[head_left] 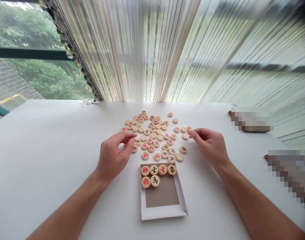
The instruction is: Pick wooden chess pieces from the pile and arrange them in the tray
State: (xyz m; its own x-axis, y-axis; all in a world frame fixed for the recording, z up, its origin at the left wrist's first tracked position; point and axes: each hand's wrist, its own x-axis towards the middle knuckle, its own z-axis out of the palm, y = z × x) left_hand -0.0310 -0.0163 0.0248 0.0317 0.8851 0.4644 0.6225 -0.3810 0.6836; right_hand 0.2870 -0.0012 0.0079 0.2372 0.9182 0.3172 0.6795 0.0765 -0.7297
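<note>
Several round wooden chess pieces (154, 135) with red or black characters lie scattered on a white table (42, 160). A shallow white cardboard box (164, 213) sits nearer me, with several pieces (153, 170) lined up at its far end. My left hand (114, 155) hovers at the left edge of the scatter, thumb and fingers curled as if pinching; whether it grips a piece is hidden. My right hand (209, 145) reaches to the right edge, its fingertips curled onto a piece (185, 136).
A striped sheer curtain (179, 50) hangs behind the table's far edge, with a window and trees at the left. Two pixelated dark objects (251, 120) lie on the table at the right.
</note>
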